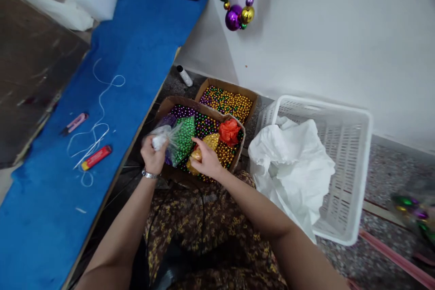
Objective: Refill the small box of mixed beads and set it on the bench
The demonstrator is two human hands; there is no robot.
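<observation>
My left hand (153,153), with a metal-banded watch at the wrist, is closed around the gathered top of a clear plastic bag of green beads (184,138). The bag leans over a cardboard box (242,147) of loose purple, green and gold beads. My right hand (205,159) reaches over the same box, its index finger stretched toward the green beads and its thumb apart. Beneath and beside that hand lies a bag of yellow beads (212,142). A crumpled red plastic bag (229,132) sits at the box's right side.
Behind stands another cardboard box (253,108) of beads. At right, a white plastic basket (362,167) holds white cloth (295,158). The blue-covered table (136,41) carries string, a pink cutter (77,122) and a red-yellow cutter (96,157). Large beads (234,17) hang overhead.
</observation>
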